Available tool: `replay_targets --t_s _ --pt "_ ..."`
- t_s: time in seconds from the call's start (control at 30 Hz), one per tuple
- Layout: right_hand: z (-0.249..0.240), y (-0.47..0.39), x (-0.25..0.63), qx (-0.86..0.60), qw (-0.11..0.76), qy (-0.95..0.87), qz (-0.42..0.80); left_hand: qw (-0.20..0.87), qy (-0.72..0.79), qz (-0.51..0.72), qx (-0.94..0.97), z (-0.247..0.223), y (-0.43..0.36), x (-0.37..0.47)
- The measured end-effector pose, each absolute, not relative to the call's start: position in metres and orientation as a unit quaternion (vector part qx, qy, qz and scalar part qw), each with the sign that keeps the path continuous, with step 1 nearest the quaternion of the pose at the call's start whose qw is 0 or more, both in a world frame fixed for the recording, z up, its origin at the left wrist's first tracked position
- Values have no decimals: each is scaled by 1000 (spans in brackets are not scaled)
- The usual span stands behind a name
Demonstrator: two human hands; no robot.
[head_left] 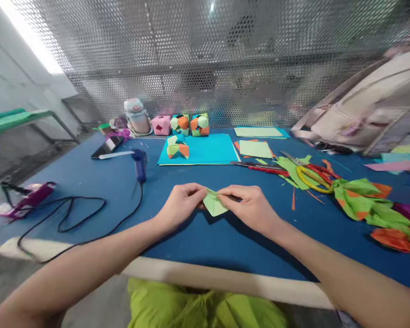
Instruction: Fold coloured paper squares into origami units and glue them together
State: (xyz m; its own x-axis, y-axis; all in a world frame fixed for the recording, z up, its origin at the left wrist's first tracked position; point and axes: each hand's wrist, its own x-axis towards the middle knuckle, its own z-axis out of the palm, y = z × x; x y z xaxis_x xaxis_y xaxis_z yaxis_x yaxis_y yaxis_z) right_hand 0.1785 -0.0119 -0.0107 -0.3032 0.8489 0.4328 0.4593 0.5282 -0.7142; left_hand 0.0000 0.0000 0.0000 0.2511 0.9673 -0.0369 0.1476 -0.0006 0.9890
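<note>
Between my two hands is a small piece of folded light green paper (214,205), held just above the blue table top. My left hand (182,203) pinches its left corner between thumb and fingers. On the other side, my right hand (248,205) grips the right edge in the same way. The paper's lower corner points toward me, and its creases show faintly. Fingertips behind the paper are partly hidden. Beyond my hands, a half-built folded-paper piece (178,146) in orange, green and blue rests on blue paper sheets (208,150).
A blue glue gun (140,165) with a looping black cord lies left. Scissors with red handles (268,169), yellow-handled scissors (312,178) and crumpled green paper (365,196) lie right. Finished paper cubes (200,125) and a bottle (136,117) line the back; a bag (365,100) stands far right.
</note>
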Motion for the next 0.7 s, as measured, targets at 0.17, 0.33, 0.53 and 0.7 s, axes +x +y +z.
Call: replay_targets --t_s 0.17,0.33,0.53,0.7 --pt "-12 -6 177 -450 409 -757 240 607 422 387 551 -2 1 0" --pt "-11 -8 177 -446 396 -766 241 577 439 388 569 -5 3 -1" --pt "-12 -8 176 -420 387 -785 240 449 459 342 686 -5 4 -4" --pt "-13 -9 175 -422 377 -786 251 363 473 304 743 -2 2 -6"
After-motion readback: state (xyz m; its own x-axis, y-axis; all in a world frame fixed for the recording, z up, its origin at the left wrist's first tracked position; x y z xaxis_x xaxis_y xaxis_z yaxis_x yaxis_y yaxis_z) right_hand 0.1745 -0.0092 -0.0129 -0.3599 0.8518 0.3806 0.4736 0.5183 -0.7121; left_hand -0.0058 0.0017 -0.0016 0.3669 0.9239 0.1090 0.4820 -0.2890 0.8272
